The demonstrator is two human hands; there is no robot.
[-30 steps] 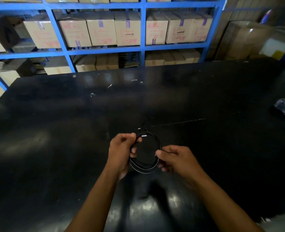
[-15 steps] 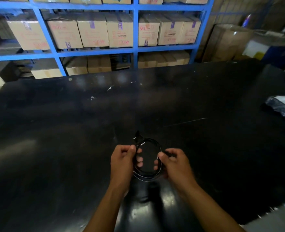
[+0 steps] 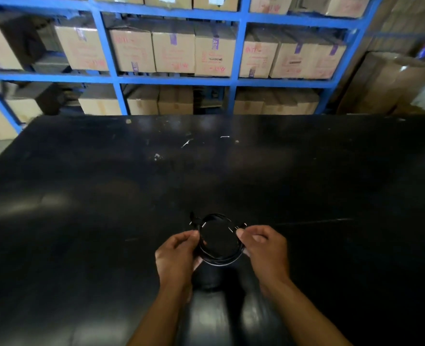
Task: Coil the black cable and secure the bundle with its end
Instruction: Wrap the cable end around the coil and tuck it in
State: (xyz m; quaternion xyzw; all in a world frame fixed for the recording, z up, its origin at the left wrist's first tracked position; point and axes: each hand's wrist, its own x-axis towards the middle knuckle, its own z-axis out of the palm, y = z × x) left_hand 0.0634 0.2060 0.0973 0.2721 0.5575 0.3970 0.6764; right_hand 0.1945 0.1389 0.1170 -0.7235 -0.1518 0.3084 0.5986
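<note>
Coil of black cable (image 3: 219, 262) up off the table (image 3: 106, 196), over the middle of the near edge, a few loops stacked into one round ring, dark tabletop visible through its centre. Left hand (image 3: 177, 253) on the ring's left side: thumb on top, fingers curled underneath, gripping the loops together. Right hand (image 3: 265, 248) on the opposite side: thumb and forefinger pinched at the ring's upper right, remaining fingers tucked under the strands lower down. Short cable end (image 3: 243, 225) poking out just past that pinch, toward the far edge. Second stub (image 3: 192, 218) sticking up at the ring's upper left, just beyond the left thumb. Wrapped round the bundle or loose? Cannot tell, black on black and too fine to read. Bare forearms coming in from the near edge, one on each side of the coil. Further out, toward the far edge of the table, a few small white scratches and specks (image 3: 187, 143). Beyond that far edge, blue metal shelving (image 3: 176, 79), packed with brown cardboard boxes (image 3: 174, 52), purple tape strips and red scrawl on their fronts, writing too blurred to make out. More large brown cartons (image 3: 391, 83) stacked off the far right corner.
</note>
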